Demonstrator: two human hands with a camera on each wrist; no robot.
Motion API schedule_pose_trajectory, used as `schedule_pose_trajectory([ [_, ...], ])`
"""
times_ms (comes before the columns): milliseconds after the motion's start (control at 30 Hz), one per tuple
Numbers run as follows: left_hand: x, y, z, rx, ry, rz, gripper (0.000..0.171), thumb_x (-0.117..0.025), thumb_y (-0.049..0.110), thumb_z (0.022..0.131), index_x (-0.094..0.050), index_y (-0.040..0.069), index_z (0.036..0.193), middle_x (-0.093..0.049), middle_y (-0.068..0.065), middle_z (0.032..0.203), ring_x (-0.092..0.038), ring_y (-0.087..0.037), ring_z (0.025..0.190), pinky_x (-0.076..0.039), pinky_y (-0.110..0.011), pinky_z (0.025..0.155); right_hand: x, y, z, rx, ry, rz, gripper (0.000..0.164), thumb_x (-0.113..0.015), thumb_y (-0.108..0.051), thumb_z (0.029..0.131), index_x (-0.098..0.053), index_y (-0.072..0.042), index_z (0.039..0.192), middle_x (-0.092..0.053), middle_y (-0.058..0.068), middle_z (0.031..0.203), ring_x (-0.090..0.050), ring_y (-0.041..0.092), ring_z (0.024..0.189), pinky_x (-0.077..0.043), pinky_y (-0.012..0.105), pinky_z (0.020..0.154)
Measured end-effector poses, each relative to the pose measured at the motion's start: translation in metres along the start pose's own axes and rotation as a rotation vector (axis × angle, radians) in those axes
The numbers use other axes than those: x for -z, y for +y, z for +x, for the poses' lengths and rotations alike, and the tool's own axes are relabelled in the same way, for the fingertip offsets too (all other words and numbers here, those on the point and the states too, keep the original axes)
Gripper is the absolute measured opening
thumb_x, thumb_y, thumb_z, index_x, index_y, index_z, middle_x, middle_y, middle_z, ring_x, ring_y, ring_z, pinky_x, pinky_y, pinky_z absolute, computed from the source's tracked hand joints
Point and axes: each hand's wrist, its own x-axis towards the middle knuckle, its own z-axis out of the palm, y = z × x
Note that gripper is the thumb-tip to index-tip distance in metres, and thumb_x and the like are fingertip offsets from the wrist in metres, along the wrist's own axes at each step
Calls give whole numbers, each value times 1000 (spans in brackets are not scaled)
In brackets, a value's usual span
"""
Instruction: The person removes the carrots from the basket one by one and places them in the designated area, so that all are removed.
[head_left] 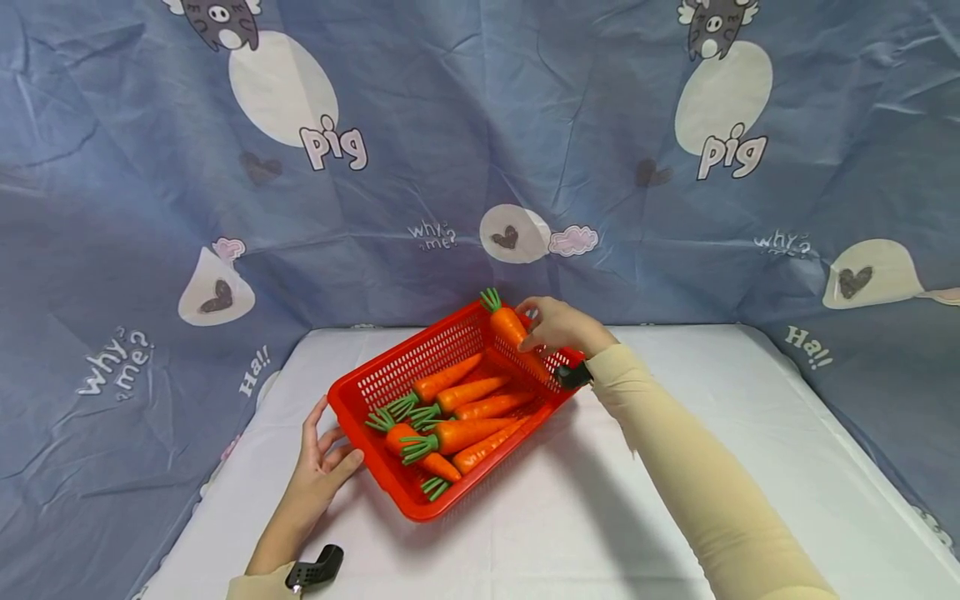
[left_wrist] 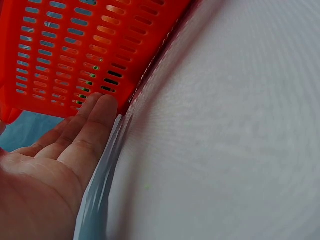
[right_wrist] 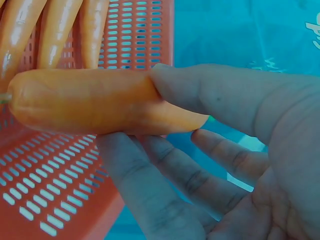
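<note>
A smooth, bright-orange carrot with a tuft of stiff green stems (head_left: 508, 327) is held over the far right corner of a red plastic basket with slotted walls (head_left: 408, 506). It has a broad, rounded top that narrows to a tip; the stems point away toward the far rim, and the tip slants back down into the basket. In the right wrist view its skin looks slightly glossy and paler.

The right hand (head_left: 558, 327) grips this carrot, thumb on one side and fingertips on the other. The left hand (head_left: 318, 471) rests at the basket's left corner, its fingers extended and touching the outside of the slotted wall.

Several similar carrots (head_left: 468, 432) lie in the basket, most with tops to the left and tips to the right, some overlapping near the front corner.

The basket sits at an angle on a table covered in white cloth (head_left: 697, 358), lightly creased, with a soft shadow to its right. Behind and at both sides hangs crinkled blue-grey fabric (head_left: 420, 167) printed with pigs, hearts, pale blobs and words such as "pig" and "why me?".
</note>
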Motion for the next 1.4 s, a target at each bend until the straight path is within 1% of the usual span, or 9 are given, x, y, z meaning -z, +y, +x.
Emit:
schedule_pose_trajectory([
  [133, 0, 0, 0, 5, 2, -1, 99, -67, 3, 103, -1, 33, 172, -60, 0, 141, -72, -3, 115, -61, -22, 93, 8, 8, -4, 4, 2, 24, 69, -79, -3, 94, -47, -2, 156, -60, 24, 130, -68, 24, 92, -66, 45, 91],
  [267, 0, 0, -1, 12, 6, -6, 99, -67, 4, 103, -1, 34, 171, -59, -3, 142, -72, -2, 115, -61, -22, 93, 15, 16, -9, 1, 15, 37, 70, -79, -3, 94, -46, -1, 156, -62, 24, 129, -68, 22, 89, -67, 40, 88],
  [400, -1, 0, -1, 9, 8, -8, 99, -67, 3, 103, -1, 33, 172, -58, -3, 142, -72, -2, 115, -61, -22, 93, 21, 24, -15, -4, 22, 55, 71, -78, -3, 95, -44, -1, 157, -62, 23, 125, -68, 21, 91, -67, 38, 86],
  [667, -2, 0, -1, -3, 8, -24, 100, -67, 2, 103, -1, 31, 172, -59, -3, 141, -72, -2, 114, -61, -22, 93, 32, 38, -28, -13, 42, 64, 72, -78, -4, 95, -42, -1, 158, -62, 28, 131, -68, 28, 101, -66, 44, 89],
  [833, -2, 1, -2, -10, 7, -24, 100, -67, 2, 103, -1, 30, 172, -60, 0, 139, -72, -2, 113, -61, -21, 92, 39, 48, -36, -10, 62, 54, 74, -78, -4, 94, -41, 2, 158, -63, 30, 129, -70, 32, 104, -67, 46, 88],
  [1067, -2, 2, -1, -2, 11, -18, 100, -67, 1, 102, -1, 31, 172, -59, -3, 140, -72, -2, 114, -61, -22, 93, 46, 61, -47, -21, 77, 44, 75, -78, -6, 95, -39, 3, 159, -61, 34, 133, -72, 35, 103, -67, 47, 87],
  [1167, -3, 2, -1, 4, 12, -16, 100, -66, 1, 103, -1, 31, 172, -58, -3, 140, -72, -3, 114, -61, -22, 93, 48, 66, -51, -38, 79, 45, 75, -77, -6, 96, -38, 2, 159, -60, 35, 134, -72, 36, 107, -66, 49, 90],
  [1300, -3, 2, -1, 5, 13, -19, 100, -67, 1, 102, -1, 30, 172, -59, -3, 140, -72, -3, 114, -61, -22, 93, 51, 74, -56, -56, 87, 52, 74, -77, -6, 96, -38, 1, 158, -61, 34, 133, -72, 34, 105, -64, 52, 94],
  [1400, -3, 2, -1, 7, 16, -16, 100, -67, 1, 102, -1, 31, 172, -59, -2, 139, -72, -2, 114, -62, -22, 93, 53, 80, -61, -62, 89, 61, 73, -76, -6, 96, -38, 3, 158, -62, 36, 133, -72, 36, 105, -64, 53, 94],
])
